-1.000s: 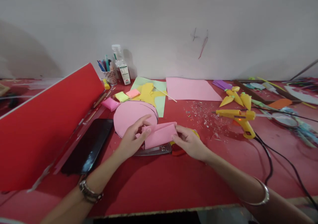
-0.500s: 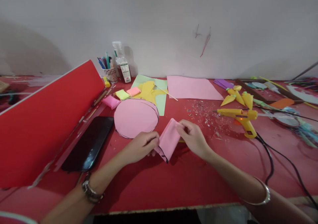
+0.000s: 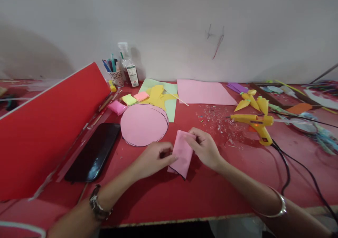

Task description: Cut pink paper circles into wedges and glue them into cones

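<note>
A folded piece of pink paper or craft foam [image 3: 182, 153], with a black line along its lower edge, is held up tilted above the red table. My right hand [image 3: 204, 148] pinches its upper right corner between thumb and fingers. At its left edge is my left hand [image 3: 155, 158], the thumb lying on the front face and the other fingers curled behind, partly hidden. Just beyond my left hand lies a flat, rounded pink cutout [image 3: 144, 124] with black outline marks.
A black phone [image 3: 93, 151] and a slanted red board [image 3: 50, 125] are at the left. To the right rests a yellow glue gun [image 3: 253, 120] with trailing cords. Pink sheet [image 3: 204, 92], yellow scraps [image 3: 157, 95], a pen cup [image 3: 116, 77] and a bottle [image 3: 130, 72] stand or lie behind.
The folded pink piece has turned more upright and moved slightly right and down. My left thumb has slid onto its front face, with the thumb and forefinger farther apart.
</note>
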A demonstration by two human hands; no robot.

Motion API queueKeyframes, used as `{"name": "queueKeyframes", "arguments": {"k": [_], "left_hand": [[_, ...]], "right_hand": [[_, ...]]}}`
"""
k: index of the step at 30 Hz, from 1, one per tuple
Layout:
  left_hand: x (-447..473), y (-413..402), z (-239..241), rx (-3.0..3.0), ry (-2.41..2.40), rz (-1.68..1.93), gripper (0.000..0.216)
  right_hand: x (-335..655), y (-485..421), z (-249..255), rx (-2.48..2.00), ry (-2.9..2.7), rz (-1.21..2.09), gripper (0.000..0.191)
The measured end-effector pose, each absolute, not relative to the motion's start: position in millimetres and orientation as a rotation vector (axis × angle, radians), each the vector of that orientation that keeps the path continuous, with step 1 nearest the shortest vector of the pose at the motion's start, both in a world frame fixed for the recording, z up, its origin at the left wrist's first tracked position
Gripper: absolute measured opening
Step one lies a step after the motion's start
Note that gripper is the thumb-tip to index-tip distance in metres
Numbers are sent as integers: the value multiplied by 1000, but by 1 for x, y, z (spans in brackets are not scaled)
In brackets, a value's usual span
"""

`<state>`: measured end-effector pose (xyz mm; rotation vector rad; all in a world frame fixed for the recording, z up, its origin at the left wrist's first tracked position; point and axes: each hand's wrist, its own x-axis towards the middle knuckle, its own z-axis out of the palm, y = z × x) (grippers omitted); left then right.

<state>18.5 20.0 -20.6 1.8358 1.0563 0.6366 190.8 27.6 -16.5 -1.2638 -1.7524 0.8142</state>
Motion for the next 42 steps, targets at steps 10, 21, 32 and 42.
{"name": "queueKeyframes", "arguments": {"k": [10,21,32,42], "left_hand": [[22,14,-15,1721,919,700,27],[18,19,-14,1614,1078,874,28],[15,15,-20,1706,969,558,44],[13,18,-21,1790,1068,734,46]], "right_hand": [[186,24,-14,-1116,-1588,941,18],[186,25,-14,-1226,-1982,1216,52],[187,23,-15,-1168,-1948,1292,58],[190,23,-14,-1106,-2085,1393,58]]}}
